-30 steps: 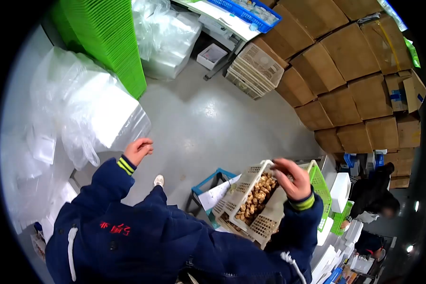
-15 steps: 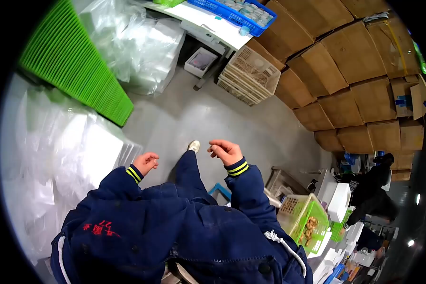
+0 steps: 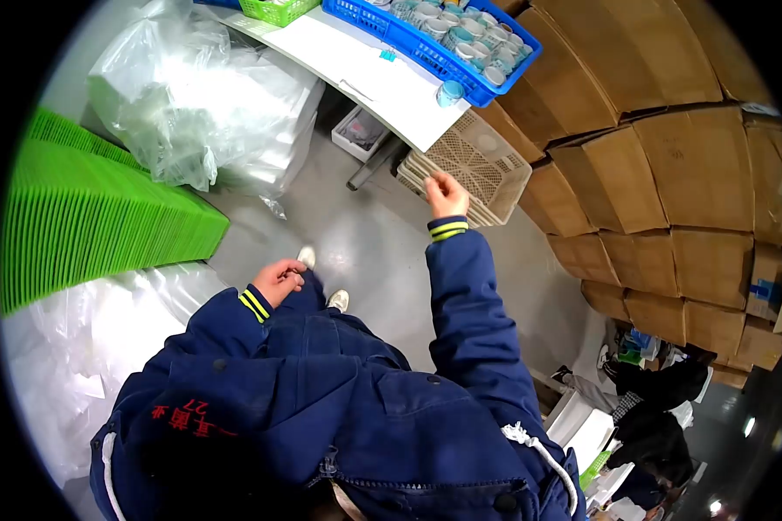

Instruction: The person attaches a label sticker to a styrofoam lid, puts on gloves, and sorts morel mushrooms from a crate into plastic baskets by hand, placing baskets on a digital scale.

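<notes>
My right hand is raised forward, its fingers curled together in a pinch. In the picture it overlaps the near side of a stack of beige perforated plastic crates; whether it touches them I cannot tell. Anything between those fingers is too small or hidden to make out. My left hand hangs in front of my body, its fingers loosely bent and slightly apart, with nothing visible in it. Ahead stands a white table, bearing a blue basket of small lidded cups and one single cup by its edge.
Stacked green crates and large plastic-wrapped bundles line the left. Cardboard boxes form a wall at right. Under the table sits a white box. Another person in dark clothes is at the lower right.
I have stepped forward, so the table, blue basket and beige crates are nearer. My right hand has reached forward toward the crates. The green basket of brownish items at right has left view.
</notes>
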The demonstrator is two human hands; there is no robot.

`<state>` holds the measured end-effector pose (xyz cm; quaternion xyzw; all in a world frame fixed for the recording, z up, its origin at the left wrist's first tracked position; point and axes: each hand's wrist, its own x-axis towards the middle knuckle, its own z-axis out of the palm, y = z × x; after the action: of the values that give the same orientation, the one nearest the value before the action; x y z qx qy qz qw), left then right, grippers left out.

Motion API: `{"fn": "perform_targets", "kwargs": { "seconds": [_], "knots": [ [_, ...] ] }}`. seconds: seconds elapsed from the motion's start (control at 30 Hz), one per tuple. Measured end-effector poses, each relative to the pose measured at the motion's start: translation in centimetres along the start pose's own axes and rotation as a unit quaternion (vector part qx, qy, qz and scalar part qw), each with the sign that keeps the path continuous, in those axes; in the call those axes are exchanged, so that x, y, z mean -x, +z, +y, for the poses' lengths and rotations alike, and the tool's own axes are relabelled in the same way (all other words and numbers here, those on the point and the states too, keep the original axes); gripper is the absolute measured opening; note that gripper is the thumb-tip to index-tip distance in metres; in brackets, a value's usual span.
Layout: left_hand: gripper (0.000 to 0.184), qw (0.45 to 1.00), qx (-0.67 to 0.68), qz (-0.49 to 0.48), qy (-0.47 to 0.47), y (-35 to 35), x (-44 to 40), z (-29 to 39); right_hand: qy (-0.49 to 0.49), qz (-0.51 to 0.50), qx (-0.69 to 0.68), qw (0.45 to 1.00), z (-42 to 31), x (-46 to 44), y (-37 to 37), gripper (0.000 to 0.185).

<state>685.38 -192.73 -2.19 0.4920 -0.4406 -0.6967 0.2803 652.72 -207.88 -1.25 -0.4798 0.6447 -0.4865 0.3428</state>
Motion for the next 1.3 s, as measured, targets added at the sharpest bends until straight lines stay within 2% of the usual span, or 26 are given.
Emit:
{"fn": "perform_targets", "kwargs": {
  "seconds": [0.03,0.07,0.2,0.33,0.37,0.43,0.47,0.53,0.57,0.6,0.63,0.67,0.7,0.73,0.77,0.8,0.87,0.9,0.93,1.0,1.03,1.07,1.13,1.2,1.23,1.3],
  "knots": [
    [0.022,1.0,0.004,0.0,0.0,-0.3,-1.6,0.6,-0.04,0.022,0.031,0.998,1.7,-3.1,0.8,0.024],
    [0.022,1.0,-0.002,-0.002,-0.01,-0.9,-3.3,0.9,-0.065,0.048,0.125,0.989,-0.1,-4.9,1.2,0.026],
    [0.023,1.0,0.017,0.0,0.016,-2.8,-10.1,2.8,-0.076,0.078,0.229,0.967,0.6,-12.6,3.6,0.032],
    [0.022,1.0,-0.012,-0.005,0.016,-5.1,-16.1,7.0,-0.155,0.117,0.344,0.919,1.8,-19.1,6.0,0.034],
    [0.021,0.997,-0.053,0.0,0.052,-5.6,-17.8,8.0,-0.104,0.108,0.366,0.919,1.8,-20.4,6.5,0.033],
    [0.02,0.989,-0.11,0.003,0.101,-5.8,-20.7,9.7,-0.106,0.111,0.411,0.899,2.5,-22.2,7.0,0.031],
    [0.02,0.991,-0.109,-0.004,0.083,-5.8,-22.0,11.0,-0.116,0.116,0.457,0.874,2.9,-22.7,6.9,0.029],
    [0.02,0.995,-0.086,-0.035,0.028,-5.3,-24.4,13.6,-0.076,0.082,0.467,0.877,3.4,-23.5,6.3,0.023],
    [0.02,0.996,-0.063,-0.054,0.015,-4.8,-25.7,14.9,-0.088,0.066,0.435,0.893,3.7,-23.8,5.4,0.021],
    [0.02,0.994,-0.096,-0.052,0.025,-4.3,-27.0,16.0,-0.099,0.05,0.404,0.908,3.9,-23.8,4.7,0.018],
    [0.022,0.992,-0.096,-0.063,0.045,-3.7,-28.2,17.3,-0.073,0.051,0.258,0.962,4.1,-23.4,3.9,0.018],
    [0.023,0.991,-0.095,-0.074,0.064,-3.1,-29.3,18.6,0.016,-0.001,0.089,0.996,4.3,-23.0,2.8,0.016],
    [0.027,0.986,-0.117,-0.071,0.095,-2.4,-30.2,19.9,0.047,-0.051,0.033,0.997,2.5,-22.2,1.8,0.015],
    [0.03,0.98,-0.138,-0.068,0.126,-1.6,-30.9,21.2,0.078,-0.1,-0.024,0.992,-0.6,-21.3,1.0,0.013],
    [0.044,0.983,-0.135,-0.079,0.091,-0.8,-31.4,22.6,0.156,-0.128,-0.038,0.979,-3.2,-20.5,0.3,0.012],
    [0.044,0.984,-0.134,-0.077,0.087,0.2,-31.7,23.6,0.231,-0.155,-0.053,0.959,-5.3,-19.6,-0.2,0.012],
    [0.054,0.929,-0.214,-0.056,0.297,1.8,-32.3,25.1,0.225,-0.191,-0.106,0.95,-5.5,-18.2,-0.4,0.009],
    [0.06,0.919,-0.249,-0.052,0.302,2.2,-32.6,25.0,0.259,-0.208,-0.162,0.929,-6.2,-17.8,-0.3,0.008],
    [0.06,0.919,-0.253,-0.052,0.298,2.5,-32.9,25.0,0.294,-0.223,-0.216,0.904,-6.8,-17.5,-0.2,0.007],
    [0.058,0.881,-0.321,-0.077,0.339,3.3,-33.4,24.7,0.314,-0.255,-0.316,0.858,-6.3,-17.1,-0.4,0.014],
    [0.053,0.898,-0.273,-0.102,0.329,3.7,-33.7,24.3,0.321,-0.263,-0.332,0.847,-6.2,-16.9,-0.4,0.014],
    [0.053,0.9,-0.273,-0.101,0.325,4.3,-33.8,23.9,0.308,-0.296,-0.289,0.856,-6.7,-17.0,-0.7,0.013],
    [0.047,0.953,-0.103,-0.13,0.255,5.5,-33.4,23.4,0.223,-0.311,-0.202,0.902,-8.0,-16.8,-0.5,0.011],
    [0.039,0.952,-0.113,-0.11,0.263,5.9,-33.3,22.9,0.046,-0.232,-0.144,0.961,-8.3,-16.2,0.4,0.017],
    [0.036,0.956,-0.09,-0.11,0.257,6.0,-33.2,22.3,0.005,-0.211,-0.043,0.977,-8.9,-16.2,-0.6,0.029],
    [0.028,0.955,-0.086,-0.085,0.27,6.5,-33.0,21.9,-0.029,-0.225,-0.043,0.973,-9.8,-16.7,-0.8,0.034]
  ]
}}
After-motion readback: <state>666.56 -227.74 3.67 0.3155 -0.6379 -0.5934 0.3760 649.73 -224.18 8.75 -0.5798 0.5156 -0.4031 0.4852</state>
